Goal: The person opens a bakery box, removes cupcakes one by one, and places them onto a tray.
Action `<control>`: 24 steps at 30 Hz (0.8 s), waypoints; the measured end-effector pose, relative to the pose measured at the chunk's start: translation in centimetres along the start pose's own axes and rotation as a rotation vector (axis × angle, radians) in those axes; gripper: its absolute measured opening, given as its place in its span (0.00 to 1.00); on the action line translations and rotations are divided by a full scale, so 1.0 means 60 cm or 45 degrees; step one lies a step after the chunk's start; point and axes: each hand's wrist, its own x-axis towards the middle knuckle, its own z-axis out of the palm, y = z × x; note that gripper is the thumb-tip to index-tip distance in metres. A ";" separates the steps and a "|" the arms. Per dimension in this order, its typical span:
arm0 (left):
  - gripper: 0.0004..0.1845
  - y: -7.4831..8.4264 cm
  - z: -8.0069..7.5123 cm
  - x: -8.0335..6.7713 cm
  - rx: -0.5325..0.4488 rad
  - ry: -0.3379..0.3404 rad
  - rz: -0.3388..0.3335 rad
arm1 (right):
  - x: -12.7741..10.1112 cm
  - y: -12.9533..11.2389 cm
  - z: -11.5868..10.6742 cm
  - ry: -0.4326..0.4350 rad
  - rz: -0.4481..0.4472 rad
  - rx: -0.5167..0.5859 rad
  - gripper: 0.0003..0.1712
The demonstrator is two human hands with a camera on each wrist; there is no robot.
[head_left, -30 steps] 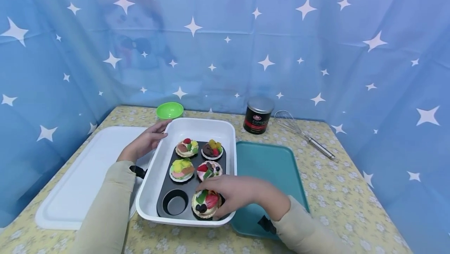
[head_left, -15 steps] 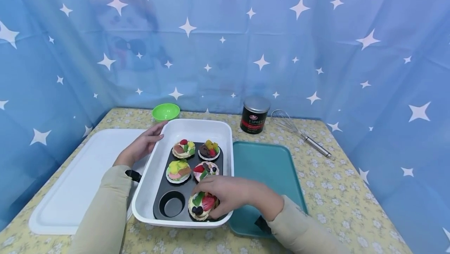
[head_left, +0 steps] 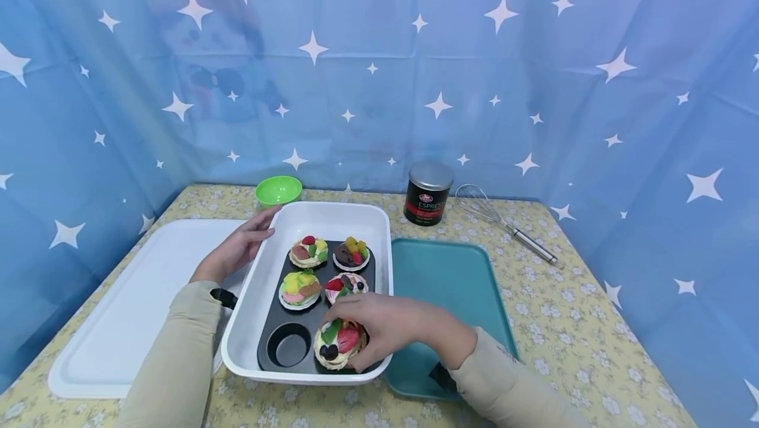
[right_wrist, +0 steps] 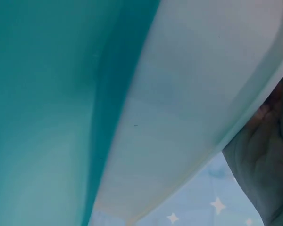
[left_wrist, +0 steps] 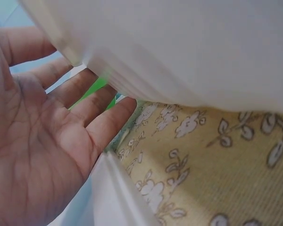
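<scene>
Tabletop (head_left: 569,322) in yellow floral cloth carries a white board (head_left: 124,316), a teal tray (head_left: 450,283) and a white baking dish (head_left: 323,214) holding a dark muffin tin (head_left: 290,346). The left hand (head_left: 237,250) rests on the dish's left rim with fingers straight. The right hand (head_left: 385,326), fingers curled, grips a fruit-topped cupcake (head_left: 335,346) at the tin's near-right cup. Judging by this, the cupcake is being handled at that cup; any next move calls for a level, gentle grip clear of the neighbouring cakes.
</scene>
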 end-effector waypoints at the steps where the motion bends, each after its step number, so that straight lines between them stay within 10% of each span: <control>1: 0.34 -0.001 0.000 0.000 0.000 -0.002 0.001 | 0.000 0.000 0.000 0.001 -0.007 0.007 0.33; 24: 0.34 -0.010 -0.005 -0.003 -0.084 -0.060 0.049 | -0.047 0.005 -0.073 0.315 -0.110 -0.060 0.33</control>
